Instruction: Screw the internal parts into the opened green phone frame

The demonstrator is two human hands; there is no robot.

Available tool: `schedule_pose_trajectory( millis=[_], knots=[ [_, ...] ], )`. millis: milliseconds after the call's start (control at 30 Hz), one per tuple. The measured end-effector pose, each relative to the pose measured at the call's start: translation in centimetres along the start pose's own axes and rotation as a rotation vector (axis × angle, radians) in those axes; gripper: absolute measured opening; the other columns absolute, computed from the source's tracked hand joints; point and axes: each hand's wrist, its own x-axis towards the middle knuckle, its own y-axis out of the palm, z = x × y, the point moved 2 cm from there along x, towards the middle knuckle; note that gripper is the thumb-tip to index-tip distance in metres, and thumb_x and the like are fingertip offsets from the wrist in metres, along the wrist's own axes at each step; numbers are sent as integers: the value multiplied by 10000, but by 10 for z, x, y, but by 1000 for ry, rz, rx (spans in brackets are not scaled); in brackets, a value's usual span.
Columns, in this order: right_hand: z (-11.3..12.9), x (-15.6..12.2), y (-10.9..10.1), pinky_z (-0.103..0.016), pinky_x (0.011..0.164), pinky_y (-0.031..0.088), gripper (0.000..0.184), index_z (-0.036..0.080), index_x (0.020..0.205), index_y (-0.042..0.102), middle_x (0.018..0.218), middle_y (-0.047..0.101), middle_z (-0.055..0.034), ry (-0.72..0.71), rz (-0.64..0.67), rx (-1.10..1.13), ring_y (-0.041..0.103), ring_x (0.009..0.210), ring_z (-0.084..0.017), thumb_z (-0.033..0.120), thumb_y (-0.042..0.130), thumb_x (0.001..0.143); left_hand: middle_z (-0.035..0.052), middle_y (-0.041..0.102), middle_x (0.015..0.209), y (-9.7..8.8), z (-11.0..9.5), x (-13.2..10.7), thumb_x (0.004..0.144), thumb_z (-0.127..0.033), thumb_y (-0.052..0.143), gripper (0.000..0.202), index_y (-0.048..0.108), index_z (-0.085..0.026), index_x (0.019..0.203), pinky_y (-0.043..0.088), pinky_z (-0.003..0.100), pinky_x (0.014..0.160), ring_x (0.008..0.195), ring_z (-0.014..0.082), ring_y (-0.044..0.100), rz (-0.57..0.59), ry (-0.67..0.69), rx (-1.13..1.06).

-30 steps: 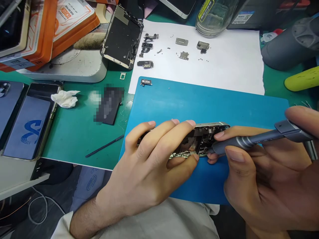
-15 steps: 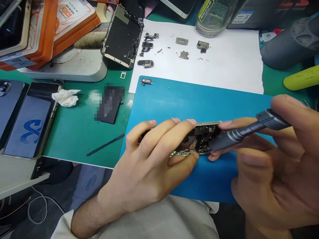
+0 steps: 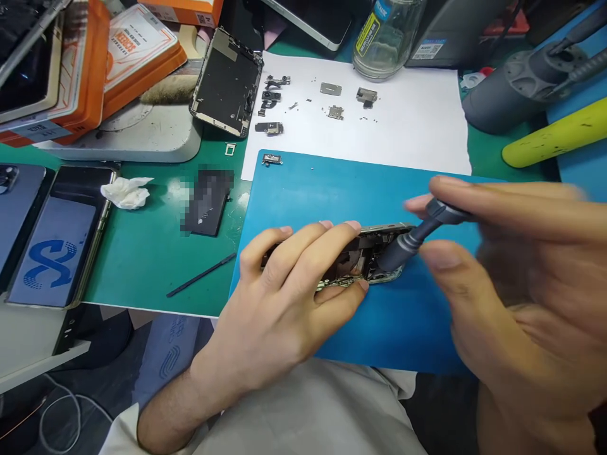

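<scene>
My left hand (image 3: pixel 279 297) is wrapped around an opened phone housing (image 3: pixel 389 229), tilted over the blue mat (image 3: pixel 303 196). Its inner parts face up between my fingers and thumb, and much of its left portion is hidden. My right hand (image 3: pixel 526 272), partly blurred, grips a dark grey screwdriver (image 3: pixel 420 230) by its upper end. The screwdriver slants down into the right end of the housing; its tip is out of sight. A small metal part (image 3: pixel 272 159) lies at the mat's far left corner.
Several small phone parts and tiny screws lie on the white paper (image 3: pixel 403 139). A detached screen (image 3: pixel 227 82), a black battery (image 3: pixel 208 202) and a thin black stick (image 3: pixel 202 275) are to the left. A glass jar (image 3: pixel 386 38) and a grey tool holder (image 3: pixel 502 95) stand behind.
My right hand's fingers have left the housing's right edge and now grip only the screwdriver's upper end. The screwdriver stands steeper. My left hand keeps its hold; the view has shifted slightly.
</scene>
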Motion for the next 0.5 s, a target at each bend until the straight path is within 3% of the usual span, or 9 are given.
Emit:
schedule_pose_trajectory(
  millis=[100, 267, 400, 500],
  knots=[
    [0, -1, 2, -474, 861, 650, 546, 489, 1393, 787, 1230, 789, 89, 35, -45, -7, 769, 985, -209, 149, 849, 971, 37, 633, 1648, 0, 0, 0, 1075, -235, 811, 271, 783, -378, 1304, 383, 457, 1312, 1546, 221, 556, -1, 11, -6],
    [-3, 2, 5, -467, 912, 670, 620, 452, 1437, 779, 1273, 780, 68, 8, -48, 107, 770, 1027, -218, 67, 835, 954, 17, 660, 1629, 1, 1, 1, 1074, -249, 810, 258, 774, -373, 1297, 392, 454, 1302, 1518, 226, 585, -12, 8, -3],
    [-2, 8, 3, -475, 959, 668, 527, 488, 1362, 792, 1212, 770, 58, 21, 36, 112, 733, 1078, -235, 157, 870, 960, 8, 671, 1619, 0, 0, 2, 1084, -283, 797, 227, 772, -365, 1293, 391, 452, 1299, 1500, 230, 600, -13, -8, -6],
    [-2, 8, 0, -508, 1006, 658, 428, 411, 1350, 800, 1211, 764, 19, 58, 26, 32, 743, 1082, -255, 170, 833, 998, 8, 681, 1595, -2, 0, 4, 1084, -264, 795, 194, 787, -372, 1246, 388, 455, 1281, 1489, 226, 610, 12, -3, -3]
  ],
)
